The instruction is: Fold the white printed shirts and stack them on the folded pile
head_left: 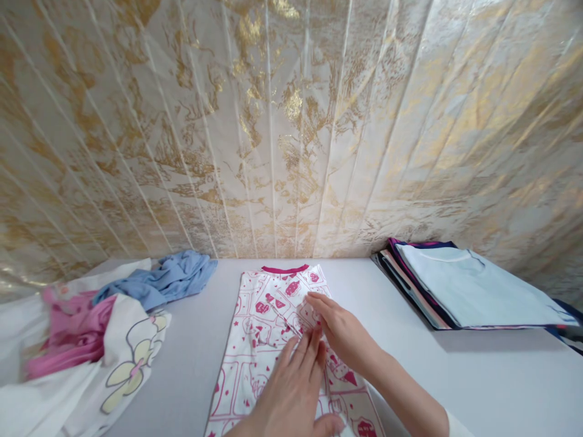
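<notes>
A white shirt (246,346) with a pink-red cartoon print and a dark pink neckband lies in front of me, its neckband toward the wall and its sides folded in to a long strip. My left hand (294,385) rests palm down on the middle of the shirt, fingers stretched out and pointing away from me. Just beyond it on the right, my right hand (339,331) lies on the shirt's folded right part, fingers extended to the left. The fingertips of both hands are close together. Cloth under the palms is hidden.
On the left lie a crumpled blue garment (168,276), a pink garment (77,328) and a white cloth with yellow flowers (132,352). A stack of folded clothes with a pale blue shirt (469,288) on top stands at the right. Gold-patterned curtain (291,133) hangs behind the white table (182,370).
</notes>
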A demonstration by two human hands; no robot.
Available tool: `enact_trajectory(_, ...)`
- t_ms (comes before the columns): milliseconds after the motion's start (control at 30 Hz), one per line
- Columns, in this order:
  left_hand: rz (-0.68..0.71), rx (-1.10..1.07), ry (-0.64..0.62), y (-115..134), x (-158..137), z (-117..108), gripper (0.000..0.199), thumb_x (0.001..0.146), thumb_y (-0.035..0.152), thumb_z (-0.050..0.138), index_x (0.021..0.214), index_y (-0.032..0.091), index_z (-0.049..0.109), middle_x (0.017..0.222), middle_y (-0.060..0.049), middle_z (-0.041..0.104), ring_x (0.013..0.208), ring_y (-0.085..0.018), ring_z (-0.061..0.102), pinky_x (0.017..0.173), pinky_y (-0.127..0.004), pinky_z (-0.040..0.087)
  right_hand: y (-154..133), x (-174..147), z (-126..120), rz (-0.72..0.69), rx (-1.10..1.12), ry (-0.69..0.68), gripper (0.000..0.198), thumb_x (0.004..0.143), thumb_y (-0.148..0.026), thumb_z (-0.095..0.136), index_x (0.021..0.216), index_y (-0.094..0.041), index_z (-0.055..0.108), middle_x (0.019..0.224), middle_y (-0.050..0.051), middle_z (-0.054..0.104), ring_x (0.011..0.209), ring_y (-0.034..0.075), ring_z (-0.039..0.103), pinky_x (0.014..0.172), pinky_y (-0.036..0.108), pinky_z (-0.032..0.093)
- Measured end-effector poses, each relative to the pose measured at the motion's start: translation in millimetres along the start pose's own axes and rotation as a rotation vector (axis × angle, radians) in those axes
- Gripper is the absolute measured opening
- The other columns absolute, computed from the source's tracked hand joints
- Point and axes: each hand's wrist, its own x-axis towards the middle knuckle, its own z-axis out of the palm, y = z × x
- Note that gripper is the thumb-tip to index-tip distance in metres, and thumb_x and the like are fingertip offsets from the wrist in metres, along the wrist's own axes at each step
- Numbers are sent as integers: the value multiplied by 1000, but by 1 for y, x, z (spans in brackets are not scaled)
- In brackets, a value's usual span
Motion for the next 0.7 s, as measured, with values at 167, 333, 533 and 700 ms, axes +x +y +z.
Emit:
enact_trajectory(167,32,-10,-26,1,-1,-8,78,95,64,31,150,9,26,155,-18,15,145,-32,10,117,-52,15,28,17,22,-125,-86,-19,47,90,-10,43,136,-14,51,147,17,44,139,26,36,109,46,39)
enact_trajectory(333,38,-23,0,0,-2,-7,79,94,64,37,150,10,27,155,-17,18,145,-30,12,118,-49,16,38,15,24,-170,-145,-14,49,92,-13,43,140,-18,46,150,14,41,140,24,34,109,46,39)
enact_trajectory(533,9,-86,64,-3,-18,-18,67,93,56,47,146,16,37,152,-14,35,141,-30,29,115,-48,24,3,24,17,-148,-171,-9,56,85,-3,39,139,-12,47,148,19,40,139,28,36,107,50,39)
enact_trajectory(700,-291,-1,341,-33,-46,-32,41,93,14,33,132,18,46,135,-13,52,123,-26,49,102,-45,40,-45,30,17,-142,124,-17,37,83,-3,47,115,-16,60,118,12,64,108,22,60,91,38,49)
